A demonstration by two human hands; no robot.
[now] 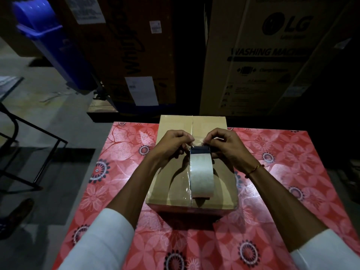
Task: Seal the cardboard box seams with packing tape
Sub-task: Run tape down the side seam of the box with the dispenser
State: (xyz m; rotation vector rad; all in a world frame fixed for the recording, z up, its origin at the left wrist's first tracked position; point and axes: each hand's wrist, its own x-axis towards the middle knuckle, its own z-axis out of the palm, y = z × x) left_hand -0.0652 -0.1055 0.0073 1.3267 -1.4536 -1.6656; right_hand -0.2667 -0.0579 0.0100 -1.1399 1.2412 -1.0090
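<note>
A closed brown cardboard box [220, 180] lies lengthwise on a red flowered tabletop [120, 172], its centre seam running away from me. A roll of clear packing tape [201, 176] stands on edge on the box's top, over the seam. A strip of clear tape covers the near part of the seam beside the roll. My left hand [171, 145] and my right hand [227, 144] meet above the far side of the roll. Their fingertips pinch the loose clear tape end between them. Both forearms reach in from white sleeves.
Large cardboard appliance cartons [263, 55] stand close behind the table. A blue plastic bin [52, 43] leans at the back left. A black metal frame [31, 145] is on the floor to the left. A sandalled foot [17, 215] shows at the lower left.
</note>
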